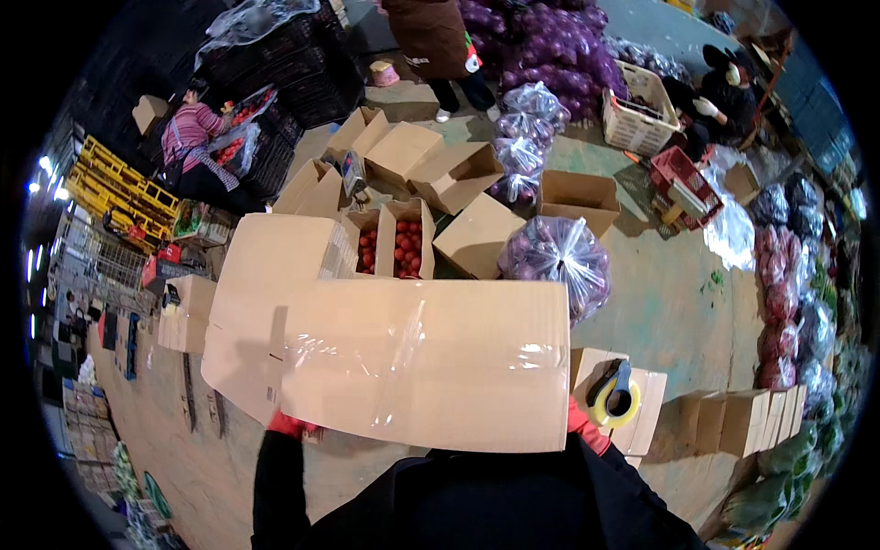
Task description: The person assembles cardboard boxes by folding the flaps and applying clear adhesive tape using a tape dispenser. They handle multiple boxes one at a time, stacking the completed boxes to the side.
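A large cardboard box (pixel 440 353), with clear tape across its top, spans the space right in front of me. My left hand (pixel 291 424), in a red glove, grips its lower left corner. On the opposite end, my right hand (pixel 588 425), also red-gloved, holds the side; most fingers of both hands are hidden by the box. Another cardboard box (pixel 261 266) lies just beyond and to the left, partly covered. To the right, a tape dispenser (pixel 612 401) with a yellowish roll rests on a smaller cardboard box (pixel 646 408).
Ahead stand open cartons, one holding red tomatoes (pixel 408 247), and a clear bag of purple vegetables (pixel 556 266). A red crate (pixel 686 188) and bagged produce (pixel 779 302) line the right. One person (pixel 197 137) works at left, another (pixel 724 101) far right, a third (pixel 431 41) ahead.
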Available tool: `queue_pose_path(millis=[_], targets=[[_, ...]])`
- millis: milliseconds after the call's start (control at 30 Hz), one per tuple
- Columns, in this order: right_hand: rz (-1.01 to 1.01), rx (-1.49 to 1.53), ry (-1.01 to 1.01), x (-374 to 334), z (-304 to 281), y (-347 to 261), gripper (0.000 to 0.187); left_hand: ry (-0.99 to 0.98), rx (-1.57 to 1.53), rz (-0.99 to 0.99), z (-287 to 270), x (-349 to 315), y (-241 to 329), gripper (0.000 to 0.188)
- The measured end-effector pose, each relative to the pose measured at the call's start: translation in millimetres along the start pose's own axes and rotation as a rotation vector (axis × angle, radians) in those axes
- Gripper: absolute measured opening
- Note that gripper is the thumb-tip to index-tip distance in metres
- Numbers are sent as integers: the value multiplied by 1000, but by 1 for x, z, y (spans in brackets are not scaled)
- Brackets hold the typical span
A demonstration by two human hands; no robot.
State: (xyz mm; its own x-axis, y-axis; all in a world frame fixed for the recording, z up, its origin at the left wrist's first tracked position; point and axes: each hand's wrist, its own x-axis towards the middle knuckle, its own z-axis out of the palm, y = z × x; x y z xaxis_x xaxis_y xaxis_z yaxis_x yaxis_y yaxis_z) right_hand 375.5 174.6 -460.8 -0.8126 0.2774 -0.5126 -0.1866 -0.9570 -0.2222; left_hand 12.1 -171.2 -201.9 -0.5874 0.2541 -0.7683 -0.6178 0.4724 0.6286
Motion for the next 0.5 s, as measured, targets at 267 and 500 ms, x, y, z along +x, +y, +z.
queue_pose_path(millis=[267, 500], targets=[[-527, -587, -74, 7, 288, -131, 47, -326, -769, 741, 117, -4, 133, 69], [-496, -749, -135, 12, 296, -123, 35, 379, -165, 937, 51, 45, 82, 62]])
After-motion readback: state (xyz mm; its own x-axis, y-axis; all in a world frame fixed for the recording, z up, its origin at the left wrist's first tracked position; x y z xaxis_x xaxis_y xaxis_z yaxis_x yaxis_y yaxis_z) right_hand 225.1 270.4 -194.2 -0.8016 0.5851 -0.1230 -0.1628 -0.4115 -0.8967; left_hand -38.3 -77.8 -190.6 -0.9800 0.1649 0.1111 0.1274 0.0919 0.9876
